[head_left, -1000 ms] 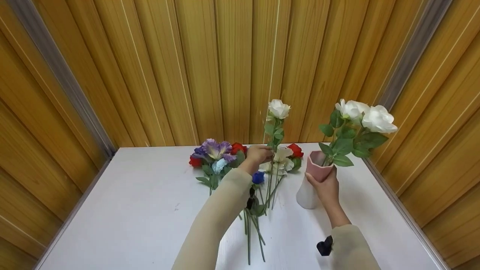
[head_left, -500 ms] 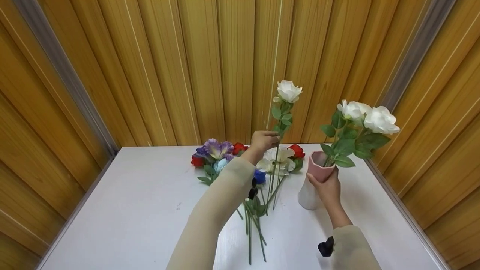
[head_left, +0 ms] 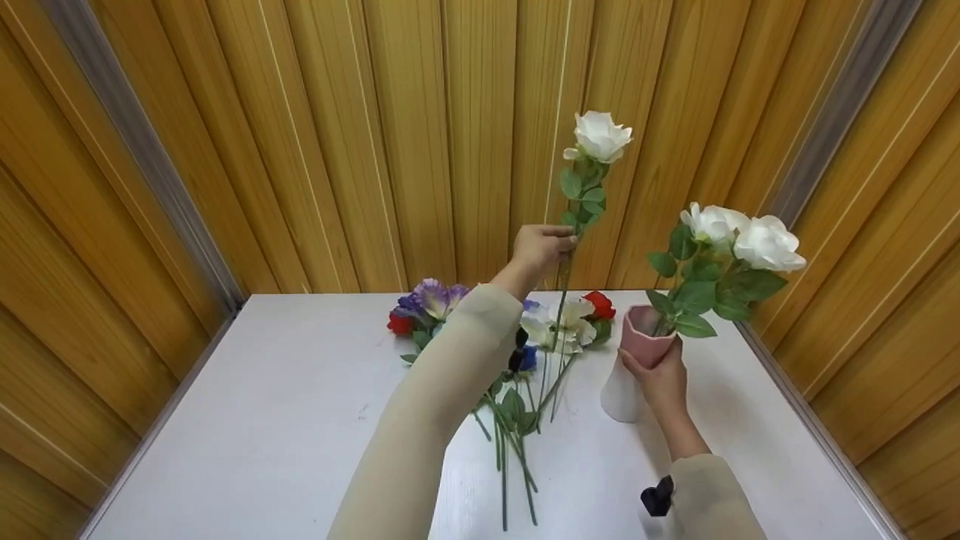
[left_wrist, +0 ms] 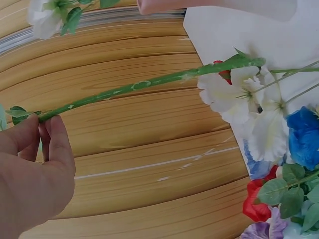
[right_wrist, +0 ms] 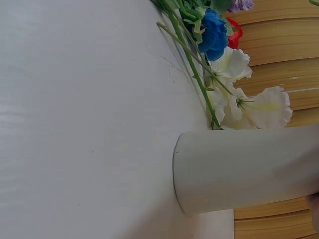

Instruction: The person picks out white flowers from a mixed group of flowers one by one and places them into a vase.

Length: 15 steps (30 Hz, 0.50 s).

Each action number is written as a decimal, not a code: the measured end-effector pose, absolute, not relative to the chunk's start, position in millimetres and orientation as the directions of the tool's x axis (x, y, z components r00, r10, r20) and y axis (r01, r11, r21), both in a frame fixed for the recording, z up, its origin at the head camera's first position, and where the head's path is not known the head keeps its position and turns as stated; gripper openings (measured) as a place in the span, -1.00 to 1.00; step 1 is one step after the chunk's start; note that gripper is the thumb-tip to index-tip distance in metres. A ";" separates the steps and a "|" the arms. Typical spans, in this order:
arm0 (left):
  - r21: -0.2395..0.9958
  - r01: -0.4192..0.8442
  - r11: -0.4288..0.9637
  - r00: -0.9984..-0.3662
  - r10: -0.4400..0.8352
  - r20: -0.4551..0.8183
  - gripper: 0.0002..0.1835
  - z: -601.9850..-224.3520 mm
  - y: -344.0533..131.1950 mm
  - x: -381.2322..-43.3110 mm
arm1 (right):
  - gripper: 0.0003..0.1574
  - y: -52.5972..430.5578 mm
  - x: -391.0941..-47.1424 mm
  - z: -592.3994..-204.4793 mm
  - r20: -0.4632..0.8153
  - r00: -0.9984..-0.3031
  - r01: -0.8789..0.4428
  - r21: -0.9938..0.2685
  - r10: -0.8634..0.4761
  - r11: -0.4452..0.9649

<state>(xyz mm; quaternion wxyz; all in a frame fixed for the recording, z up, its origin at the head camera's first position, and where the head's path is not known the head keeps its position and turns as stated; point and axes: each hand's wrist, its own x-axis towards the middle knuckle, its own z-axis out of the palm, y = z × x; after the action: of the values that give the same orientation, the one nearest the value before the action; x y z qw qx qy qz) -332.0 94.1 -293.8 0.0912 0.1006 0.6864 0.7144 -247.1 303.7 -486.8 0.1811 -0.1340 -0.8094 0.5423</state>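
A single white rose (head_left: 602,137) is held upright above the table by my left hand (head_left: 545,246), which pinches its green stem (left_wrist: 144,83) below the leaves. The stem's lower end hangs over the pile of flowers. My right hand (head_left: 664,382) grips the upper part of a vase (head_left: 646,346), pink at the rim and white below. Two white roses (head_left: 769,243) with green leaves stand in that vase, leaning right. Only a bit of the right hand shows in the right wrist view, beside the white vase body (right_wrist: 239,167).
On the white table (head_left: 300,420) lies a pile of flowers: white blooms (head_left: 574,326), a red one (head_left: 599,305), a blue one (right_wrist: 214,36) and purple ones (head_left: 433,298). Their stems (head_left: 504,472) point toward the front. Wood-patterned panels (head_left: 480,150) enclose the table's back and sides.
My left hand has lifted the white rose up from the pile and slightly right. My right hand stays on the vase, which has hardly moved.
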 end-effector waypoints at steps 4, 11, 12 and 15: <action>0.998 0.052 -0.044 -0.958 0.280 0.062 -0.68 -275.3 104.3 -329.0 | 0.28 304.9 -248.6 -485.1 0.157 -0.903 0.011 -0.922 0.399 0.387; 0.991 0.124 -0.055 -0.946 0.296 0.135 -0.70 -250.8 122.9 -318.0 | 0.26 308.6 -246.7 -485.4 0.140 -0.907 0.029 -0.919 0.396 0.392; 0.990 0.130 -0.060 -0.945 0.294 0.142 -0.70 -248.3 125.0 -316.9 | 0.25 307.9 -246.6 -486.3 0.147 -0.905 0.023 -0.920 0.398 0.390; 0.987 0.144 -0.076 -0.943 0.293 0.160 -0.69 -241.8 128.8 -315.1 | 0.23 303.8 -247.9 -488.7 0.156 -0.903 0.012 -0.923 0.400 0.385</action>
<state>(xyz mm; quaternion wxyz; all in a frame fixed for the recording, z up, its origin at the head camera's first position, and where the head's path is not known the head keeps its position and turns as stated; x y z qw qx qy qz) -315.1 128.8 -241.8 0.0521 0.1614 0.6778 0.7154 -247.9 303.8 -488.7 0.1798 -0.1265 -0.8126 0.5397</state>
